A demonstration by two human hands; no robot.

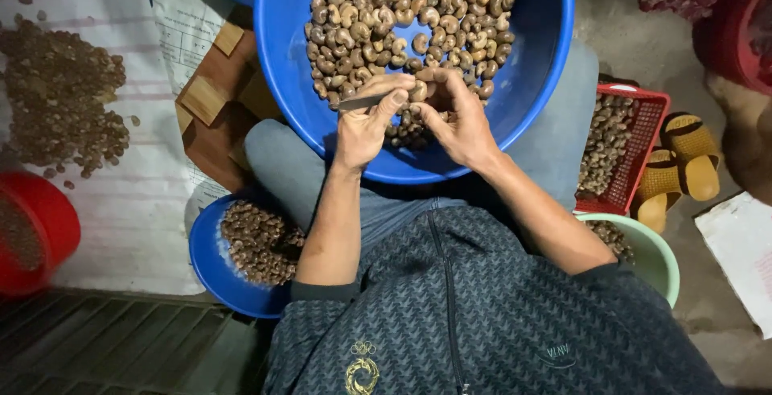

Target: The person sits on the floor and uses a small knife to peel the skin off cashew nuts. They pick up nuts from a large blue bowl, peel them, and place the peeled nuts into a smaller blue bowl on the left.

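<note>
A large blue basin rests on my lap, filled with several brown cashew nuts. My left hand grips a small metal knife, its blade pointing left. My right hand pinches one cashew nut between thumb and fingers, right beside the left hand's fingertips. Both hands hover over the near part of the basin.
A smaller blue bowl of nut pieces sits at my left knee. A red basket of nuts and a pale green bowl lie to my right. Yellow sandals, a red bucket, a wooden stool and a shell pile surround me.
</note>
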